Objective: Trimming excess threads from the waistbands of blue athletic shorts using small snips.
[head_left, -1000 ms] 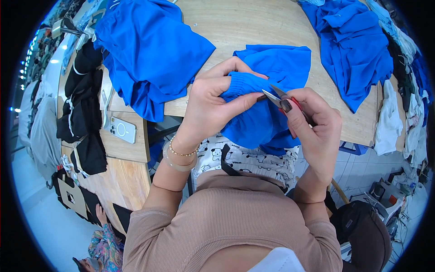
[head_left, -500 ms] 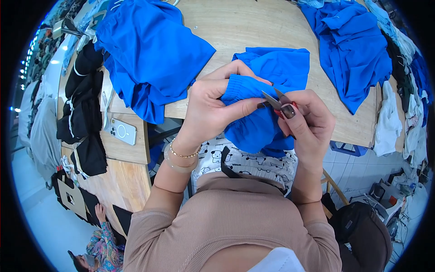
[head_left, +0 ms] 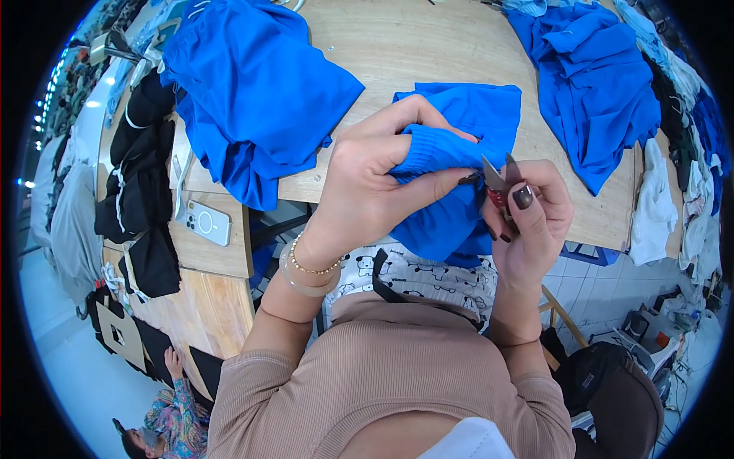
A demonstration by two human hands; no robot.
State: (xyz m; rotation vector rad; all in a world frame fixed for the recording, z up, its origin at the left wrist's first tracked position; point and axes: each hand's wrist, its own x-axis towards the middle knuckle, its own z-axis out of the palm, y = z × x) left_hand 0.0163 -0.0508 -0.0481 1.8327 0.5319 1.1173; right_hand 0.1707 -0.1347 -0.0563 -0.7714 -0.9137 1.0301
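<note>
A blue garment with a gathered elastic band hangs over the near table edge, its far part lying on the wood. My left hand pinches the gathered band between thumb and fingers. Close to its right, my right hand grips a pair of red-handled thread snips. The pointed blades are parted and tilt up and away from me, just right of my left thumb tip. Whether a thread lies between them is too small to tell.
Blue garments are heaped at the left and right of the wooden table. A phone lies near black clothes at left. White cloth hangs at right. A person sits at lower left; a dark chair stands lower right.
Both hands have shifted slightly right, the blue band with them. The snips have turned so the blades point more upward, and they have drawn off the fabric to the right.
</note>
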